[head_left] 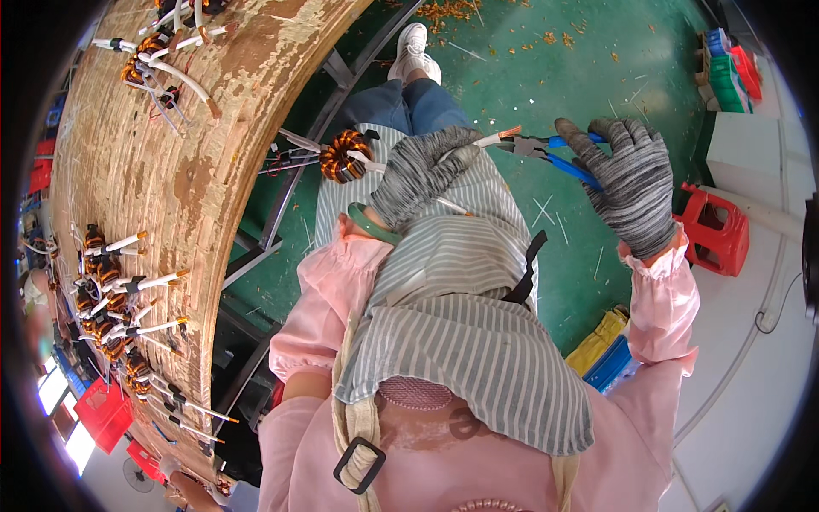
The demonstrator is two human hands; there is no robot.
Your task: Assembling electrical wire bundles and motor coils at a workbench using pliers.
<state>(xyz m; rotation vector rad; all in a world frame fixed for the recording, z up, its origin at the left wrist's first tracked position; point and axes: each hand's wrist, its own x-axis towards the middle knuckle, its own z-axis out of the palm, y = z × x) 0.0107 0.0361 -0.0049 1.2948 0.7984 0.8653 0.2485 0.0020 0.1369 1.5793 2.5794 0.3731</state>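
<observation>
Nearest: my pink long-sleeved top [299,465], then the grey-and-white striped cloth apron [465,358] spread over my lap. A green ring bangle [373,224] sits on my left wrist. My left hand [418,175], in a grey-black marled knit glove, is closed around a thick white insulated cable [488,141]; its bare copper strands poke out past my fingers, to the right. On the other side of that hand is the ring-shaped coil wound in copper-coloured wire [345,156], above the apron near the bench edge, with more thin leads running off leftward. My right hand [631,175], gloved alike, grips dark-headed pliers with blue handles [573,170], handles spread, head pointing left. Pliers' tip just beside the cable end; whether they touch, I cannot tell. Along my left, a worn, flaking wooden bench [183,171] carries a row of similar coils with white leads [111,290], and another cluster of coils [158,64] toward its far end. Beyond my knees, a white shoe [415,55] on the green floor [529,68], scattered with wire scraps. Right: a red plastic stool [715,230] beside the white wall.
</observation>
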